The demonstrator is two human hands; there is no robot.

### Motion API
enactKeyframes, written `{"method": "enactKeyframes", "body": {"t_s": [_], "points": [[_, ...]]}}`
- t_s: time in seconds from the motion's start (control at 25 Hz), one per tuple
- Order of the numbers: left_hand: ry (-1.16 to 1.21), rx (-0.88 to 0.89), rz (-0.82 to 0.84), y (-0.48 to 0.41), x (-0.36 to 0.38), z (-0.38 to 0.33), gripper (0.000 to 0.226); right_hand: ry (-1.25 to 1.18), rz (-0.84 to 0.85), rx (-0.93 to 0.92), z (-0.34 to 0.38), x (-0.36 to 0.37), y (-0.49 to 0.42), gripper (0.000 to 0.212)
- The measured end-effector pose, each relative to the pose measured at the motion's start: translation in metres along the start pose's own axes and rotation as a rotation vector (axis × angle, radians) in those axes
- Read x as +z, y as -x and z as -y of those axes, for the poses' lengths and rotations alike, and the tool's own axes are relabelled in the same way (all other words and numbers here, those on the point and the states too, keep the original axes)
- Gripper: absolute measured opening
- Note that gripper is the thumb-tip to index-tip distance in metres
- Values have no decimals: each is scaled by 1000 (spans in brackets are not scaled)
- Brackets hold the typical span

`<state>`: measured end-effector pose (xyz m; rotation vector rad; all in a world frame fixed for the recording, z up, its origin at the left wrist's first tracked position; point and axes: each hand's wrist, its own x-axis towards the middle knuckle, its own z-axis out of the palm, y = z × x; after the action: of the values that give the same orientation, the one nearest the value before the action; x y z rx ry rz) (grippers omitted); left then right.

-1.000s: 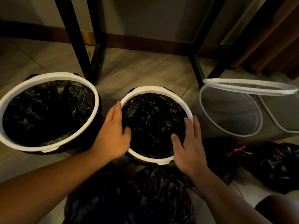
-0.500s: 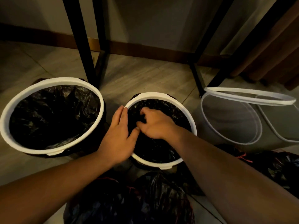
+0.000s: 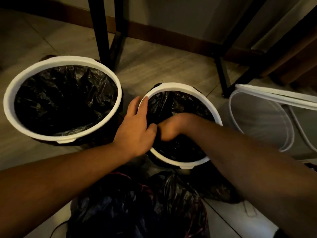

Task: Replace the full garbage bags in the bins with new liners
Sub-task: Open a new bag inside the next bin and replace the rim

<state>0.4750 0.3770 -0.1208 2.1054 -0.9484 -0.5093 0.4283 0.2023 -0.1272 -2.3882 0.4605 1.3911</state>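
free: floor [image 3: 163, 66] beyond middle bin [image 3: 180, 86] | blocked: table legs [image 3: 99, 31] (black) | near side: full bags [image 3: 137, 212]

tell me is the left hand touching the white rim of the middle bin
Touching. The head view shows the left hand resting on the middle bin's white rim, its fingers lying straight across the rim's left side with no gap.

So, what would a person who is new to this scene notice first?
The two hands meet at the small bin in the middle: the left hand rests on its white rim, and the right hand reaches down into its black liner. A larger lined bin stands to the left, and black garbage bags lie in the foreground.
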Motion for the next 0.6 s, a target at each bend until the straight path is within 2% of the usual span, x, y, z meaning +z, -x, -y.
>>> {"method": "enactKeyframes", "body": {"t_s": [0.08,0.16,0.24,0.32,0.44,0.52,0.6], "points": [[95,-37,-5,-4,-2,3,80,-219,-117,-2,-22,-18,13,17],[131,-69,12,-9,-4,4,78,-271,-208,94,-42,-23,5,23],[118,-81,45,-10,-4,3,80,-122,-135,187,-46,-5,-19,39],[104,-71,34,-9,-5,3,77,66,22,203,-36,21,-47,54],[101,-69,-35,-8,-3,1,70,214,142,176,-25,26,-53,53],[107,-96,-77,-8,-5,-4,68,264,79,99,-24,7,-28,48],[93,-108,-96,-10,-8,-7,67,273,-89,46,-29,-14,1,36]]}}
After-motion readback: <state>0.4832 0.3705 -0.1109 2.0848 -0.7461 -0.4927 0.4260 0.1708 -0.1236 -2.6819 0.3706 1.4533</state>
